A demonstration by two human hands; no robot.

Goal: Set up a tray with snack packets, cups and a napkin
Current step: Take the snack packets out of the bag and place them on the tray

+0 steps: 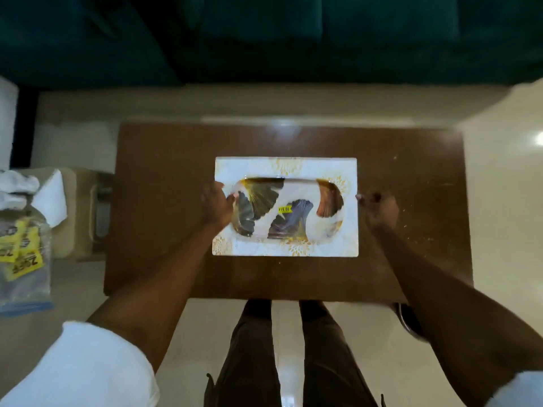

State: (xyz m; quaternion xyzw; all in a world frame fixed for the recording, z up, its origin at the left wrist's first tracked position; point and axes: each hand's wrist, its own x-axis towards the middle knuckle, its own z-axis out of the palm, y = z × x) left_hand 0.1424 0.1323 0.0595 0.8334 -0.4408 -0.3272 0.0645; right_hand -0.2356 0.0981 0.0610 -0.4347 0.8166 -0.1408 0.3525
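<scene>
White tray (285,165), fan-leaf print, yellow sticker (285,209), hands (left (216,205), right (380,210)) holding ends

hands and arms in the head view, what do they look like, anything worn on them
Both forearms are bare. Higher up each arm there is a white sleeve: the left sleeve looks loose and soft, and only a corner of the right sleeve is in view. The left hand and right hand have no gloves. No watch, bracelet or ring shows, though the picture is blurred.

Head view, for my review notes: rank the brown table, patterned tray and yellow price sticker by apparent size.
1. brown table
2. patterned tray
3. yellow price sticker
The gaps are clear, with no ties.
</scene>
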